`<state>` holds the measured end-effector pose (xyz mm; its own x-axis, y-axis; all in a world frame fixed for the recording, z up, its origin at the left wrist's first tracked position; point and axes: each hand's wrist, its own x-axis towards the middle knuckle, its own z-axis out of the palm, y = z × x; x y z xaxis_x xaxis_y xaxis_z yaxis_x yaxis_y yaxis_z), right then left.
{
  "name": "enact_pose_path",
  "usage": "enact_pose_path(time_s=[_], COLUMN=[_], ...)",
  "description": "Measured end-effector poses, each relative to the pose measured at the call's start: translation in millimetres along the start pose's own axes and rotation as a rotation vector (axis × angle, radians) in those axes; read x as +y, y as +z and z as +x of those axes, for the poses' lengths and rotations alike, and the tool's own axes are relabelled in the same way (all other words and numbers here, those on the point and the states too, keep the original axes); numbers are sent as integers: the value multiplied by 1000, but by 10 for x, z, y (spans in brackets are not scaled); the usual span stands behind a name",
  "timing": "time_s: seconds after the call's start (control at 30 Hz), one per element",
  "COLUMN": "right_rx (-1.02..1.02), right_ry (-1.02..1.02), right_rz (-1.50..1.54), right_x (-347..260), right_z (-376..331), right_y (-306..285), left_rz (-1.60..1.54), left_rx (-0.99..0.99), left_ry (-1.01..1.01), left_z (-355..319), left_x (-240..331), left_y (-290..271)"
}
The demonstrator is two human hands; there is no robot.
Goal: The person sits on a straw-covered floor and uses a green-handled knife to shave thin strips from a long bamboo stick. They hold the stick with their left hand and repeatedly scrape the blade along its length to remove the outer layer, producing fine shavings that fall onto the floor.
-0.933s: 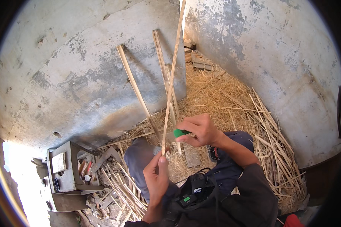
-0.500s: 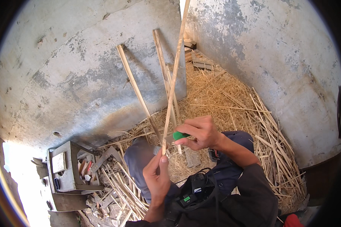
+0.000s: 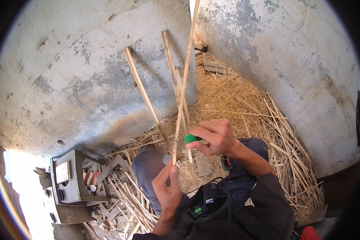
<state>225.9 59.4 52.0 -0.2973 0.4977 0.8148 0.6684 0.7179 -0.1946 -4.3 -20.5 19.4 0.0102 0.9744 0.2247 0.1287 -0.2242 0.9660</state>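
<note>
My left hand (image 3: 168, 186) pinches the lower end of a long, pale bamboo strip (image 3: 184, 88) between thumb and fingers. The strip rises at a slant past the top of the view. Just above it on the right, my right hand (image 3: 216, 138) is closed around a green-handled knife (image 3: 192, 139). Its blade shows only as a grey blur close beside the strip, and I cannot tell whether it touches. Behind the strip, a thicker bamboo pole (image 3: 142, 90) and another split bamboo piece (image 3: 171, 64) lean on the wall.
Straw-like shavings (image 3: 224, 94) cover the floor ahead. A heap of thin strips (image 3: 294, 160) lies along the right wall, and more cut strips (image 3: 128, 196) lie at lower left. A worn wooden stool (image 3: 70, 192) lies on its side at left. A black bag (image 3: 212, 196) rests at my lap.
My right hand and the knife have shifted slightly up and to the right. The strip's lower end and my left hand have moved only a little.
</note>
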Motion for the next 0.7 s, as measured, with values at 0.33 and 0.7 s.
enact_pose_path(time_s=[0.33,0.7], right_rx=[81,63], right_ry=[73,153], right_rz=[-8,-39], right_x=[158,228], right_z=[64,63], right_y=[-32,-32], left_rz=[7,5], left_rx=[-8,-19], left_ry=[47,-92], left_z=[-50,-122], left_x=[-151,-126], left_y=[-20,-105])
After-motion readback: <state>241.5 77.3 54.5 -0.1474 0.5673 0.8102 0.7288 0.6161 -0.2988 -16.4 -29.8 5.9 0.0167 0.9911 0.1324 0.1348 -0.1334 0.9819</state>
